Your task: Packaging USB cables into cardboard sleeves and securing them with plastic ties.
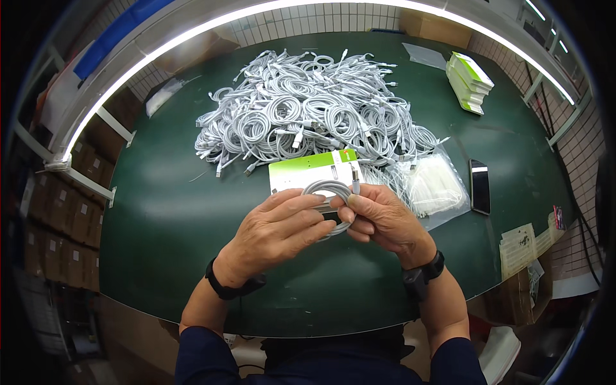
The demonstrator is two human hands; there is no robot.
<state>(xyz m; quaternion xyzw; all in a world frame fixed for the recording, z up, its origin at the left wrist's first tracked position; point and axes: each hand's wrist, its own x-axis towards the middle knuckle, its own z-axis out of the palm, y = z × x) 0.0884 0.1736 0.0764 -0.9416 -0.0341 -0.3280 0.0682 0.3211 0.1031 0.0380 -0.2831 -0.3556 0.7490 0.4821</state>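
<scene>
A coiled grey USB cable (pixel 328 185) is held between my two hands above the near middle of the table. My left hand (pixel 279 224) has its fingers curled round the left side of the coil. With thumb and fingers, my right hand (pixel 388 219) pinches the coil's right side, where a metal-tipped plug (pixel 356 182) stands up. Just behind my hands lies a white and green packaging card (pixel 301 172), partly covered by them. Farther back, a large heap of similar coiled cables (pixel 282 110) spreads across the table.
Thin white strips, apparently cable ties, (pixel 436 186) lie in and beside a clear bag right of the card. Beyond them is a black phone (pixel 479 186). A stack of green and white packaging (pixel 468 83) stands at the far right. A lamp bar (pixel 269 8) arches over the green table (pixel 167 237).
</scene>
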